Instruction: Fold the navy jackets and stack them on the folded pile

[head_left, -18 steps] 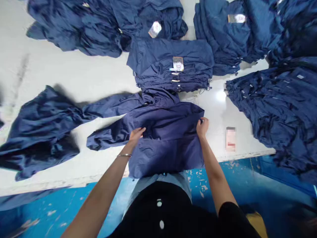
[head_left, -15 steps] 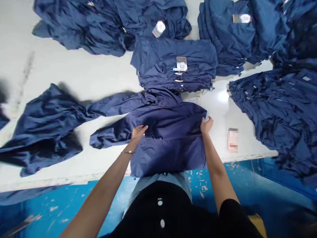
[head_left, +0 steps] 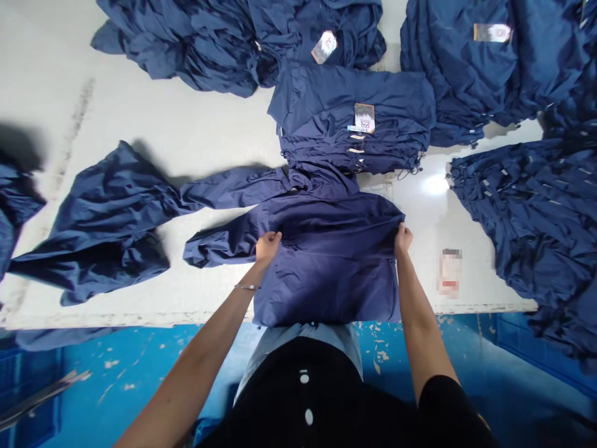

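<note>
A navy blue garment [head_left: 326, 261] lies spread on the white table [head_left: 153, 134] right in front of me, its near part hanging to the table's front edge. My left hand [head_left: 267, 245] is closed on a fold at the garment's left side. My right hand [head_left: 402, 240] grips the cloth at its right edge. A long sleeve [head_left: 233, 186] of the garment trails off to the left.
A neat stack of folded navy garments with a paper tag [head_left: 354, 124] sits just beyond. Loose navy heaps lie at the back left [head_left: 209, 37], back right [head_left: 476, 56], right [head_left: 536, 205] and left [head_left: 107, 224]. A small card [head_left: 450, 272] lies at the right. Blue floor below.
Both hands have tightened on the garment's sides; the right hand went from loosely open to gripping. The view has shifted slightly, so everything sits a bit further right.
</note>
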`<state>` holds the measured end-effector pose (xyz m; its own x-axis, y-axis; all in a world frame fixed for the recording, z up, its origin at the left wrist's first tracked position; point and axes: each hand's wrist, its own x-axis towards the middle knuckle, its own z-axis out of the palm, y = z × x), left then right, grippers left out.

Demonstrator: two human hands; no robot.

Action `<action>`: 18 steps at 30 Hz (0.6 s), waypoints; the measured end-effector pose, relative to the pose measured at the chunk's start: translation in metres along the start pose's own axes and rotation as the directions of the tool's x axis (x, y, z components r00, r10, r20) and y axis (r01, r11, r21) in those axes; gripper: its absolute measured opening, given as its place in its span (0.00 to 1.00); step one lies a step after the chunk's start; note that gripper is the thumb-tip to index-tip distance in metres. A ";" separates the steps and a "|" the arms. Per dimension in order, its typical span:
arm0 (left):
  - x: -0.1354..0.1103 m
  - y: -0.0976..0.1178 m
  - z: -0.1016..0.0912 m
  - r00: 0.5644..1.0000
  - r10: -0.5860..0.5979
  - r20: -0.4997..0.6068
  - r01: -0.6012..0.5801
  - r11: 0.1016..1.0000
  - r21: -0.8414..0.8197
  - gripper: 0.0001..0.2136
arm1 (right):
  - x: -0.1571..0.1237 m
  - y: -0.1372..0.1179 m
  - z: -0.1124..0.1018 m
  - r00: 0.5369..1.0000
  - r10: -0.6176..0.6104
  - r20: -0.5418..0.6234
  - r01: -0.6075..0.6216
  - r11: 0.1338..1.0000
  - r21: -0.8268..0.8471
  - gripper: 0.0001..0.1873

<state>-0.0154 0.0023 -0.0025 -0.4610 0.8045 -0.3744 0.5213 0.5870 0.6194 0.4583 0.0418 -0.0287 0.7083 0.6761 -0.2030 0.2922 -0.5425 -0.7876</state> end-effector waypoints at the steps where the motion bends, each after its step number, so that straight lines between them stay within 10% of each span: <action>1: -0.002 0.004 0.006 1.000 -0.009 -0.009 0.009 1.000 -0.013 0.11 | 0.000 0.000 0.000 1.000 0.008 -0.006 -0.008 1.000 0.002 0.25; 11: -0.015 0.020 0.010 0.965 0.055 -0.258 -0.123 0.959 -0.255 0.08 | 0.000 -0.003 -0.001 0.998 -0.057 -0.026 0.057 0.998 0.000 0.19; 18: -0.005 0.017 0.014 0.995 -0.084 0.062 0.085 0.996 -0.013 0.13 | 0.001 -0.001 -0.003 0.998 -0.060 0.004 0.060 0.998 -0.011 0.20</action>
<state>0.0055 0.0094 0.0007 -0.4582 0.7562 -0.4671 0.4706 0.6523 0.5942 0.4607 0.0418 -0.0260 0.6866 0.7098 -0.1576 0.3417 -0.5064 -0.7918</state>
